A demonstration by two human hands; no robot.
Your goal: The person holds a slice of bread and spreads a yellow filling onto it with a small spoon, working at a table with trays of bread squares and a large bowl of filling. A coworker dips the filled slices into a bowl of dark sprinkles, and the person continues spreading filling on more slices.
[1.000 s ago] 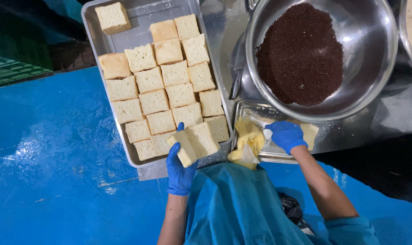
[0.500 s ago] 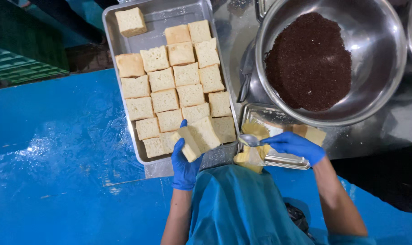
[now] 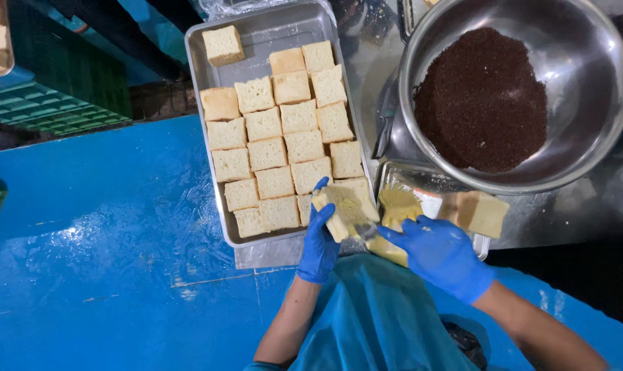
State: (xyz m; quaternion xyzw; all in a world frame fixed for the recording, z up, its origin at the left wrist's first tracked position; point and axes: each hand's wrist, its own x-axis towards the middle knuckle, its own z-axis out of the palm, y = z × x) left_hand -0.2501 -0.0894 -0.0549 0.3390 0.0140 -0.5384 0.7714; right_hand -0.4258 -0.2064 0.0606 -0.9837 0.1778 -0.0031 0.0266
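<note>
1. We cannot make out the small tool under our blue-gloved right hand (image 3: pixel 440 255); its fingers curl around it, tip touching the slice.
2. The small metal container of yellow spread (image 3: pixel 402 206) is partly hidden by the big steel bowl of dark brown crumbs (image 3: pixel 490 96).
3. We count about twenty pale square cake slices on the rectangular metal tray (image 3: pixel 270 31).
4. Our blue-gloved left hand (image 3: pixel 319 237) pinches one square cake slice (image 3: pixel 344 209), fingers closed, above the tray's near corner.

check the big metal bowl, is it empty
No, the metal bowl holds a heap of dark brown crumbs across its bottom.
</note>
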